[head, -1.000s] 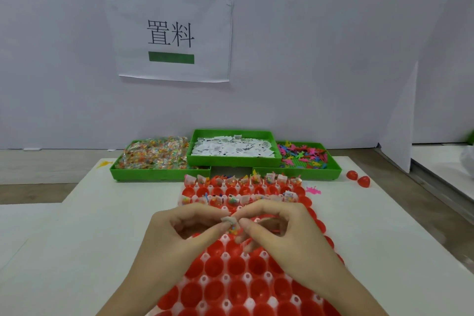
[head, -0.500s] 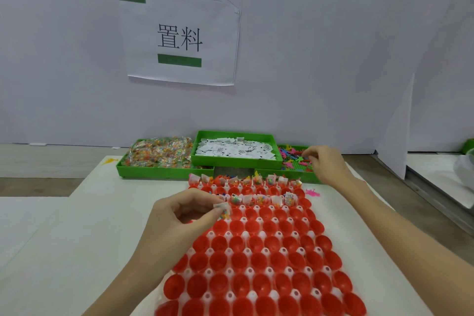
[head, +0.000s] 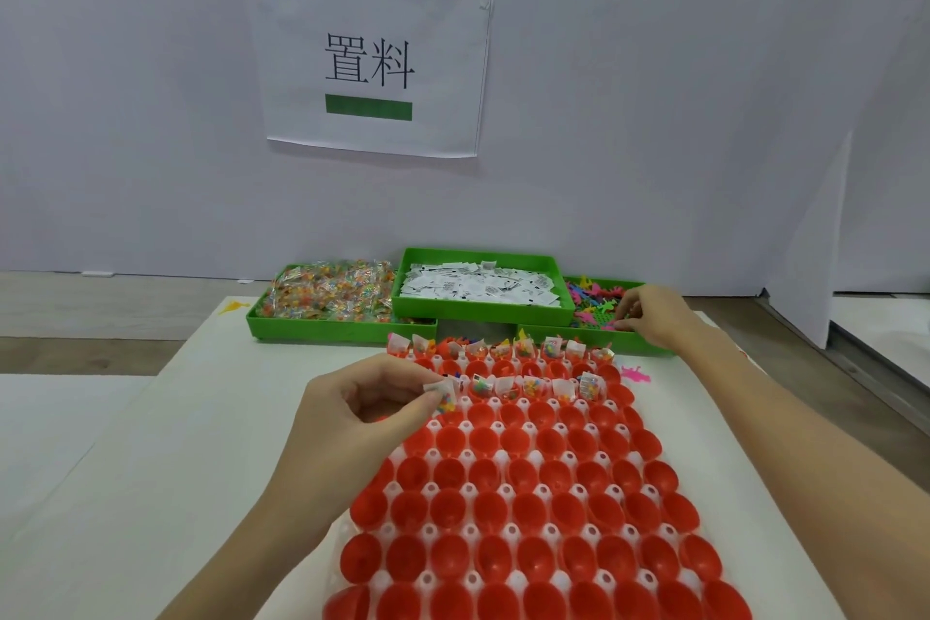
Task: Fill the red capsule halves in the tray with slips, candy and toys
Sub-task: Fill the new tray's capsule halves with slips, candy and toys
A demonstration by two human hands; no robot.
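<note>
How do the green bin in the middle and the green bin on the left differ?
The middle bin holds white printed paper slips; the left bin holds colourful candy in clear wrappers. The middle bin sits higher, apparently propped on its neighbours; the left bin lies flat on the table. Both are green, shallow and rectangular.

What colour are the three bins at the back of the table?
Bright green, all three bins. The head view shows it plainly; it is the only view here.

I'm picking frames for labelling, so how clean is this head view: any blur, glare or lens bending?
Head view: lighting soft and even, no harsh glare; sign sharp; right hand at the toy bin slightly soft; wide-angle bending shows at the table edges.
</note>
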